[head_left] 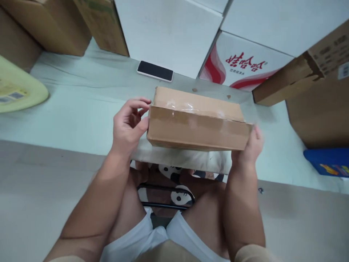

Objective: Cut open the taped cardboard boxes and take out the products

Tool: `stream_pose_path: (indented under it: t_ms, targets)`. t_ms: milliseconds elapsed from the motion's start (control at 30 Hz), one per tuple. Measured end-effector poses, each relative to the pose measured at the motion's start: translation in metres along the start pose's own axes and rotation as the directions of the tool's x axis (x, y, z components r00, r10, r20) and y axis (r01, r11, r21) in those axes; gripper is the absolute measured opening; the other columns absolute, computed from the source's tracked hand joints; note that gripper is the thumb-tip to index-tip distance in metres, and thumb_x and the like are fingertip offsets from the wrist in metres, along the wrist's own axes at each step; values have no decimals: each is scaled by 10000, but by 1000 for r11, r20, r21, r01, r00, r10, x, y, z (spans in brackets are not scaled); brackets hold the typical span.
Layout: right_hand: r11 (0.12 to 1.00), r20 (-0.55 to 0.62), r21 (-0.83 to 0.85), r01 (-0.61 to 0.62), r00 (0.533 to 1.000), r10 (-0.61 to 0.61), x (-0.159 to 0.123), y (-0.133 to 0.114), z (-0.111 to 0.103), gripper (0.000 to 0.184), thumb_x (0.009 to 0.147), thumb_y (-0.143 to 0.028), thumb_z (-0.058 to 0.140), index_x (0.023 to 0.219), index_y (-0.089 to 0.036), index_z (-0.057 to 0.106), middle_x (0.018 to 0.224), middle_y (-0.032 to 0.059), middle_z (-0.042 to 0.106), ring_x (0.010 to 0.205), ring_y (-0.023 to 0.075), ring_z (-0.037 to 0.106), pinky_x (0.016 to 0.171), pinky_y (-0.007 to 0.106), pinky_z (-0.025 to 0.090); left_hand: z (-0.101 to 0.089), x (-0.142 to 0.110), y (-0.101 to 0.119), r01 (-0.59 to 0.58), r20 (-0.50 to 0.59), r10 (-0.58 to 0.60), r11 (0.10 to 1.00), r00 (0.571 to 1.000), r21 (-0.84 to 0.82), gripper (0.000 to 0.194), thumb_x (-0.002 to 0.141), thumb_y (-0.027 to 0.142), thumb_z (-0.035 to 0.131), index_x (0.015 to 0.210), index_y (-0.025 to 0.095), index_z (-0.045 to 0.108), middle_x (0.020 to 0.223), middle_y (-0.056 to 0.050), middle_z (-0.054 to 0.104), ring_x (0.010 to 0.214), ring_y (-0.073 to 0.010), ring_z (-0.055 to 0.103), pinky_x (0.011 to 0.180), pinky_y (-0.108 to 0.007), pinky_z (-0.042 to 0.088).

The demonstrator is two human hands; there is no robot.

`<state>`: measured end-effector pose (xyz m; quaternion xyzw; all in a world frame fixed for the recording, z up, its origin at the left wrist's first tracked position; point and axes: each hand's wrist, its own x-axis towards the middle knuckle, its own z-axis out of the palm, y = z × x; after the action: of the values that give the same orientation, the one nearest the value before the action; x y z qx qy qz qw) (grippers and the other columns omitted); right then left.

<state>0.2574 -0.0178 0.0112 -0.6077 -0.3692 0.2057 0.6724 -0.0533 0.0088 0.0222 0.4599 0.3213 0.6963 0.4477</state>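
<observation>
- At the far left, a pale yellow object (25,82) bears a label whose print is too blurred to read.
- The left hand (129,122) is half curled, with its thumb and fingers at the left end of the brown box (200,127).
- A phone (155,71) lies with dark screen on the surface (76,120).
- The brown box, with clear tape along its seam, is held above the front edge of the surface; I see no readable writing on it.
- Behind, a white carton (245,69) shows red characters, 娃哈哈, and smaller 饮用纯净水 below.
- The right hand (252,143) is closed around the box's right end.
- At the right, a large carton (321,116) carries blurred print and a white label (343,71).
- Below it, a blue packet (327,160) has unreadable lettering.
</observation>
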Motion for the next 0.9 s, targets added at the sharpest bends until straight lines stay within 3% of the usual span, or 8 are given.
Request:
stream_pose_path:
  t_ms: [67, 167, 333, 433, 533, 633, 767, 900]
  targets:
    - [990, -16, 117, 74, 997, -72, -6, -18, 3, 234, 760, -393, 656, 660, -209, 555, 667, -31, 549, 614, 104, 493, 596, 241, 415, -1, -1, 2, -53, -3, 53, 999, 999, 0, 335, 652, 363, 946, 783, 139, 734, 904, -82, 665, 921, -184, 628, 880, -340, 513]
    - [975, -16, 114, 191, 982, -191, -14, -34, 11, 270, 802, -392, 611, 617, -210, 537, 652, -26, 545, 630, 117, 512, 631, 264, 444, -3, -2, 4, -129, -4, 129, 992, 992, 15, 273, 686, 356, 928, 746, 165, 742, 818, -59, 662, 851, -178, 633, 848, -351, 515]
    - [912, 10, 109, 396, 917, -399, -20, -37, 15, 415, 883, -387, 462, 509, -213, 510, 533, -4, 482, 595, 150, 498, 668, 330, 425, -6, -3, 8, -216, 86, 212, 975, 974, 43, 299, 708, 451, 902, 744, 189, 761, 688, -21, 670, 759, -175, 671, 881, -394, 549]
    - [895, 30, 173, 412, 906, -423, -23, -35, 13, 422, 906, -373, 456, 527, -224, 564, 541, 9, 490, 636, 167, 507, 736, 369, 413, -10, -2, 12, -231, 162, 214, 969, 963, 90, 348, 688, 519, 898, 763, 201, 778, 675, -4, 694, 785, -180, 719, 995, -424, 541]
    - [894, 78, 137, 426, 895, -438, -24, -34, 10, 475, 954, -458, 419, 594, -242, 641, 605, 19, 541, 720, 189, 536, 824, 399, 425, -12, 0, 15, -233, 239, 211, 970, 948, 64, 431, 666, 583, 887, 796, 186, 786, 683, -23, 736, 784, -199, 751, 915, -401, 586]
    - [896, 189, 50, 441, 877, -443, -23, -32, 7, 561, 997, -520, 304, 727, -267, 726, 734, 35, 640, 939, 227, 610, 1002, 451, 421, -13, 3, 14, -189, 265, 172, 981, 949, 38, 419, 694, 562, 881, 851, 185, 788, 898, -67, 812, 903, -215, 776, 829, -347, 619]
    - [884, 363, 115, 453, 809, -462, -18, -27, 3, 489, 968, -533, 320, 1001, -281, 738, 1102, 53, 716, 1225, 274, 612, 1153, 513, 397, -18, 8, 10, -199, 373, 197, 979, 907, -35, 409, 720, 542, 872, 991, 245, 798, 1290, -24, 746, 1223, -226, 700, 1050, -354, 575]
    - [877, 505, 240, 417, 718, -480, -19, -30, 0, 460, 934, -521, 399, 1230, -303, 677, 1527, -9, 531, 1471, 271, 447, 1271, 488, 303, -26, 13, 11, -164, 425, 166, 986, 890, -41, 372, 702, 516, 882, 962, 260, 809, 1351, -14, 711, 1277, -282, 666, 1183, -479, 491]
